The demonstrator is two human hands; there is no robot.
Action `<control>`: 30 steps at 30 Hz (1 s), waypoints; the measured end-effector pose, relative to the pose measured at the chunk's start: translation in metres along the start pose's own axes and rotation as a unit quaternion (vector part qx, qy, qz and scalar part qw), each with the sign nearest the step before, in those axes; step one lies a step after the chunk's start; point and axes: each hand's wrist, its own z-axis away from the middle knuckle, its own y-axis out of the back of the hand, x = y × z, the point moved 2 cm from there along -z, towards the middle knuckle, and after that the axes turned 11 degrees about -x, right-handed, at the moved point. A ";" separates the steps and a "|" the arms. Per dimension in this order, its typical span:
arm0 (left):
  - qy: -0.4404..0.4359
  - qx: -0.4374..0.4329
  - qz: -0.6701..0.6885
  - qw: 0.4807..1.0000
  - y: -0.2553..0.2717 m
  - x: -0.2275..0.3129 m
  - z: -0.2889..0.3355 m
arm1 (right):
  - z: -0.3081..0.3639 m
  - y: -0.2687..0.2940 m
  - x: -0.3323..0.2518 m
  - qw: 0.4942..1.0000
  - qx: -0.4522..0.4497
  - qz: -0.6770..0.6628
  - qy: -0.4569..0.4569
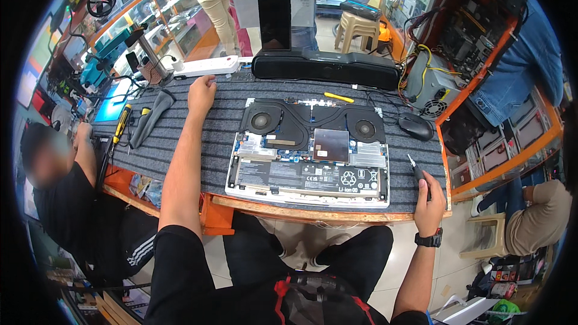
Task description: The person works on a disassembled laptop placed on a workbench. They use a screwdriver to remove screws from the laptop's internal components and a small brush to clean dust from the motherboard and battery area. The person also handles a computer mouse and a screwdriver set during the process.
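Note:
An opened laptop (307,150) lies on the grey striped mat (211,174) in front of me, bottom side up with its cover off. Two round fans, copper-free dark heat pipes and a wide black battery (289,174) show inside it. My right hand (429,204) is closed around a slim dark screwdriver (416,167) beside the laptop's near right corner, its silver tip pointing up and away. My left hand (201,93) is raised beyond the laptop's left side, near a white power strip (208,67). Its fingers are curled in, and whatever they may hold is hidden.
Behind the laptop stand a long black speaker (325,69) and an upright phone (275,23). A yellow stick-like tool (338,97) and a black mouse (415,126) lie nearby. A grey cloth (153,117) and a yellow-black screwdriver (122,123) lie left. Another person sits at left.

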 end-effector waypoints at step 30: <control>-0.151 -0.023 0.114 0.982 0.038 -0.098 -0.035 | 0.007 0.004 0.011 0.998 0.024 0.049 -0.039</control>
